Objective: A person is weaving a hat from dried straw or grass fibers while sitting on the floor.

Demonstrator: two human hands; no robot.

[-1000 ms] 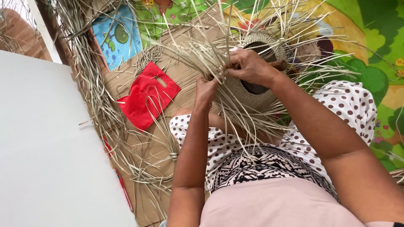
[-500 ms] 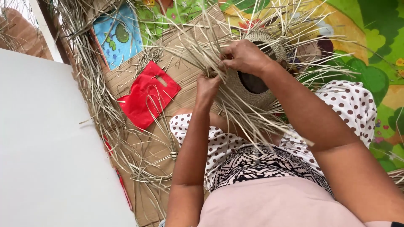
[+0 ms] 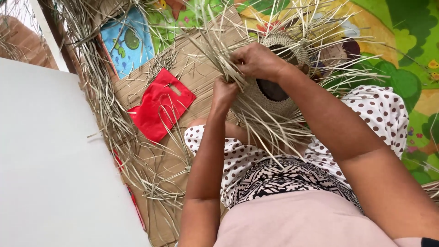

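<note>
Head view, looking down over the lap. Half-woven straw basket (image 3: 274, 89), round with a dark opening, sits above the knees of the spotted skirt (image 3: 379, 110), loose straw strands (image 3: 274, 132) fanning out from its rim on all sides. Left hand (image 3: 225, 91) is closed around a bundle of strands at the basket's left edge. Right hand (image 3: 258, 59) is just above it, fingers pinched on strands at the rim; the two hands nearly touch. A red plastic bag (image 3: 160, 105) lies on flattened cardboard (image 3: 196, 68) to the left, amid scattered straw. A colourful play mat (image 3: 402, 55) lies beyond; a white panel (image 3: 50, 174) fills the lower left.
</note>
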